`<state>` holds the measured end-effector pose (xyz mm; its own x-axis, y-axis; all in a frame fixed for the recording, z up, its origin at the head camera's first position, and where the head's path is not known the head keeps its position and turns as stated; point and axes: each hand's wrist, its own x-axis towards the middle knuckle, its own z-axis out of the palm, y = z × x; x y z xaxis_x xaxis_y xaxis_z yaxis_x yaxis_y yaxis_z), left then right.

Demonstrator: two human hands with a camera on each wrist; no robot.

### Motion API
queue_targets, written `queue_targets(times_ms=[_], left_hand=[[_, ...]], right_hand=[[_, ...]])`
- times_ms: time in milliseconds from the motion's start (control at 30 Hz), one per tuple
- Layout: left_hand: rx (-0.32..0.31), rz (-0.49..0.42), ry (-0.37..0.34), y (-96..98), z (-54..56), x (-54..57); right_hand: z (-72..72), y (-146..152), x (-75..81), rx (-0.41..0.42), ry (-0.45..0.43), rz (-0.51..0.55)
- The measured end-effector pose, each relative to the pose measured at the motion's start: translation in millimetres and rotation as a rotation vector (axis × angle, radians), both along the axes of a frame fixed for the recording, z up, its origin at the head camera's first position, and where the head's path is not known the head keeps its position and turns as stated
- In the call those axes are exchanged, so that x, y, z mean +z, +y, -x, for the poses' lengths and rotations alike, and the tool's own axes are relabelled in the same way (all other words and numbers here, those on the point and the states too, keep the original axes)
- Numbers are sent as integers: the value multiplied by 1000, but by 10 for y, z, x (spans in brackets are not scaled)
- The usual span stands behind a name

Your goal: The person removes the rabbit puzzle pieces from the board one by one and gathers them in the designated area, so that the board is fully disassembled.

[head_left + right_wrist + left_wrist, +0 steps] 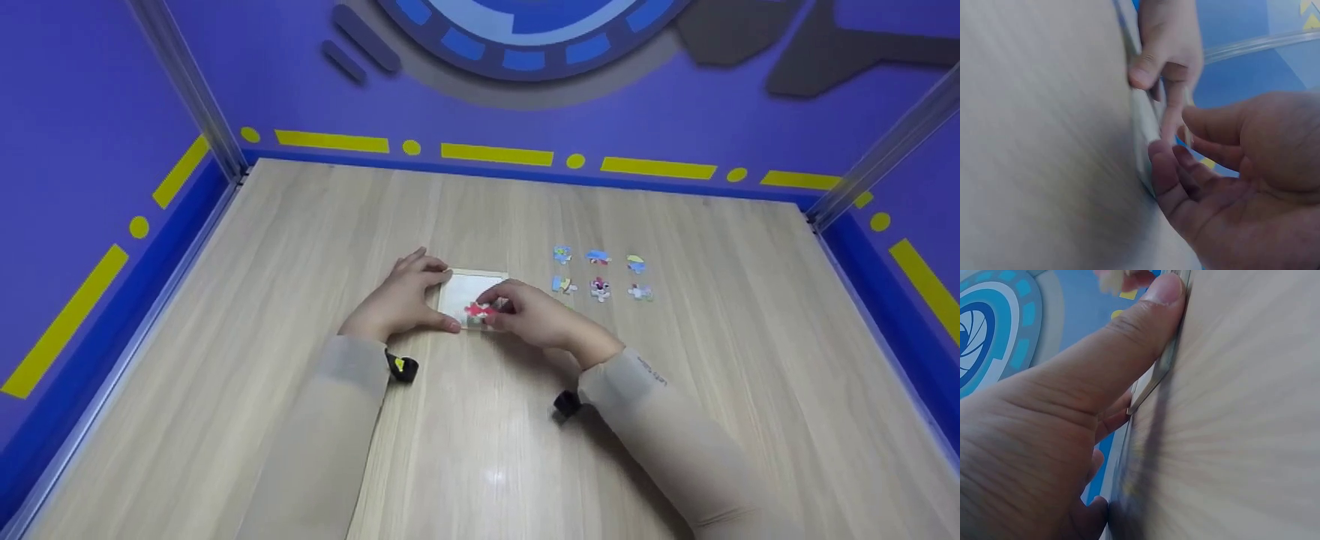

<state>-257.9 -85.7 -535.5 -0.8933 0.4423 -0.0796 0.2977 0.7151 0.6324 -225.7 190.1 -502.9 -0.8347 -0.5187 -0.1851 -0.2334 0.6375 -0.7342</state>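
Observation:
A shallow, pale puzzle tray (474,271) lies on the wooden table. My left hand (405,297) grips it from the left, the thumb at the near corner and fingers at the far corner; the left wrist view shows that thumb (1134,332) against the tray's edge (1157,374). Above the tray's near right part, my right hand (541,315) pinches a jigsaw piece (478,310) with a red patch. Seen from the right wrist, this piece (1188,115) is edge-on between thumb and finger, the other fingers near the tray (1143,126).
Right of the tray, several loose jigsaw pieces (599,288) lie in two rows on the table (495,435). One more bit of colour shows beside the right hand, mostly hidden. Blue panels (495,120) wall in the table's back and sides.

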Motion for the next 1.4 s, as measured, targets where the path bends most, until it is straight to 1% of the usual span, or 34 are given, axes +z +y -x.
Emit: queue_targets(times_ms=[133, 267, 400, 633, 800, 933, 1133, 1400], left_hand=[[1, 14, 1, -5, -4, -6], [2, 20, 10, -6, -4, 5], [-8, 10, 4, 7, 3, 12], [7, 12, -2, 6, -5, 3], [16, 5, -11, 16, 2, 1], [18, 8, -13, 17, -6, 4], [15, 4, -13, 6, -19, 23], [20, 0, -25, 7, -13, 6]], right_hand=[[-31, 226, 79, 32, 2, 11], [-93, 495, 158, 7, 35, 7], [-176, 805, 222, -28, 103, -27], [-279, 1281, 247, -75, 224, -45], [-287, 1517, 254, -96, 284, -49], [-237, 1628, 222, -103, 290, -55], [-193, 1741, 149, -127, 274, -102], [-159, 1800, 30, -168, 199, -140]])
